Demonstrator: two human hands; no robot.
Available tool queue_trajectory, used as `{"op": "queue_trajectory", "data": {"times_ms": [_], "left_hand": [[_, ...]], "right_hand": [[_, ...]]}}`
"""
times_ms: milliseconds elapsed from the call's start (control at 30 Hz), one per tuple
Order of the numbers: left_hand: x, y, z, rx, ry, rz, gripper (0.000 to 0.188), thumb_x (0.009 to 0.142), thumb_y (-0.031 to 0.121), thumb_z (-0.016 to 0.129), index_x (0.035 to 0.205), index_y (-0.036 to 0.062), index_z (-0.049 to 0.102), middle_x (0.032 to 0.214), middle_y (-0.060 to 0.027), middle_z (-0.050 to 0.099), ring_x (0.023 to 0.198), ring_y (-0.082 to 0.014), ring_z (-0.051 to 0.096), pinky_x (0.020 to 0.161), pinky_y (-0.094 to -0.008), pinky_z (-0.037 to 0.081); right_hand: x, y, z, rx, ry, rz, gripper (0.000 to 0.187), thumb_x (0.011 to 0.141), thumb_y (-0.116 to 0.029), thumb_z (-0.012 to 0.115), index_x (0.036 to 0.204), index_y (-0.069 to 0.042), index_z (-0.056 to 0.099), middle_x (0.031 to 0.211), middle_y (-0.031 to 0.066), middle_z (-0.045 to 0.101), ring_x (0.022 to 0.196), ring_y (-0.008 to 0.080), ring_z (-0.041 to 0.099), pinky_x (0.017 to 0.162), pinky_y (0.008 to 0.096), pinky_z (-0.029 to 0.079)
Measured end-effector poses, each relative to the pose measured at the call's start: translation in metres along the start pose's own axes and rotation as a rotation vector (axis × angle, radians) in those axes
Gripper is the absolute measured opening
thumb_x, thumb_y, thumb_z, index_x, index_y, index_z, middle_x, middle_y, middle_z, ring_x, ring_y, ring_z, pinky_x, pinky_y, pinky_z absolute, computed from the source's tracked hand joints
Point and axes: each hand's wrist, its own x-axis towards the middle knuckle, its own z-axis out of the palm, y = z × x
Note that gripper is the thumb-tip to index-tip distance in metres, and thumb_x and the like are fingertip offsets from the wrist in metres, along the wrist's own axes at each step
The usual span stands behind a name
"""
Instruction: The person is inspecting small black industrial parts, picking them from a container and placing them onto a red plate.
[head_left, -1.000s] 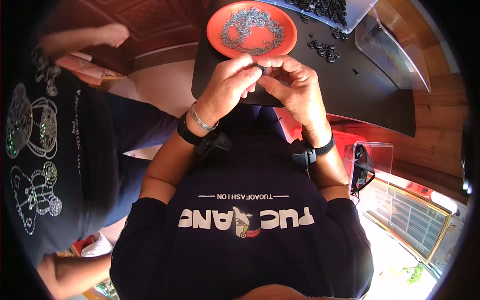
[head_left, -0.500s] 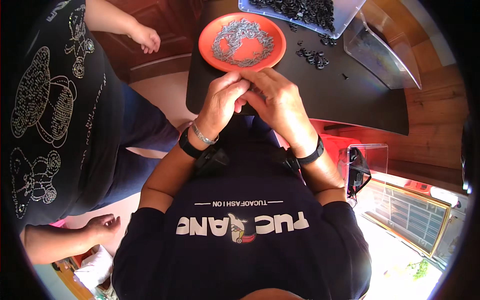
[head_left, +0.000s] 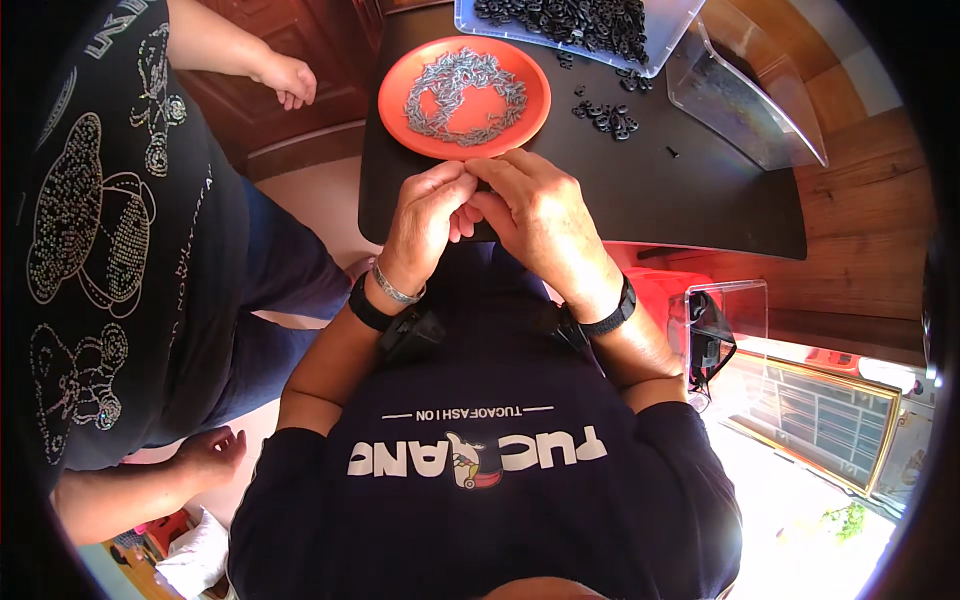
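Note:
My left hand (head_left: 428, 217) and my right hand (head_left: 533, 205) meet at the near edge of the dark table, fingertips pressed together. Both are closed, and whatever they pinch is hidden by the fingers. Just beyond them sits an orange plate (head_left: 396, 112) with many small silvery screw-like pieces (head_left: 455, 82) heaped in a ring. To the right of the plate lie small black plastic parts (head_left: 610, 121) in a loose group, with one single black piece (head_left: 672, 152) apart from them.
A clear bin (head_left: 655, 62) full of black parts stands at the far side. Right of it, a clear plastic container (head_left: 745, 100) rests on the black table (head_left: 720, 205). Another person (head_left: 120, 240) stands at my left, both hands away from the table. A clear box (head_left: 752, 300) is below the table's right side.
The whole view has shifted slightly, so table and plate appear lower and further left. My hands stay joined, with the fingers slightly rearranged.

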Motion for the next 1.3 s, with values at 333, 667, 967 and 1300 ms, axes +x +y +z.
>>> {"op": "queue_trajectory", "data": {"times_ms": [333,667,967,1300], "left_hand": [[0.006,-0.015,0.002,-0.020,0.011,0.006,0.024,0.092,0.021,0.047,0.087,0.0019,0.060,0.066,-0.0009,0.056,0.053,-0.0059,0.050,0.046,-0.0192,0.036],[0.017,-0.006,0.002,0.023,-0.001,0.082,0.029,0.095,0.027,0.045,0.090,0.0017,0.059,0.066,-0.0018,0.055,0.053,-0.0052,0.047,0.046,-0.0182,0.035],[0.038,-0.004,-0.032,0.089,0.068,0.009,0.029,0.093,0.028,0.047,0.090,0.0020,0.061,0.066,-0.0025,0.055,0.052,-0.0065,0.047,0.046,-0.0187,0.034],[0.061,-0.045,-0.061,0.138,0.083,-0.069,0.025,0.093,0.023,0.045,0.089,0.0031,0.060,0.066,-0.0007,0.055,0.053,-0.0055,0.045,0.048,-0.0187,0.033]], "right_hand": [[0.001,0.012,0.004,0.017,-0.009,-0.025,0.023,0.071,0.000,0.065,0.094,-0.002,0.064,0.083,0.0121,0.063,0.074,0.0300,0.063,0.065,0.0353,0.051],[0.025,0.041,-0.027,-0.051,0.065,-0.177,0.018,0.072,0.000,0.065,0.089,-0.005,0.065,0.078,0.0110,0.062,0.067,0.0277,0.063,0.058,0.0330,0.050],[0.093,0.217,-0.267,-1.229,0.357,0.176,0.022,0.078,-0.017,0.064,0.097,-0.007,0.068,0.084,0.0129,0.068,0.076,0.0250,0.067,0.066,0.0314,0.051],[0.080,0.196,-0.063,-0.320,-0.197,0.272,0.019,0.080,-0.017,0.066,0.097,-0.007,0.069,0.080,0.0105,0.067,0.069,0.0190,0.064,0.066,0.0287,0.051]]}}
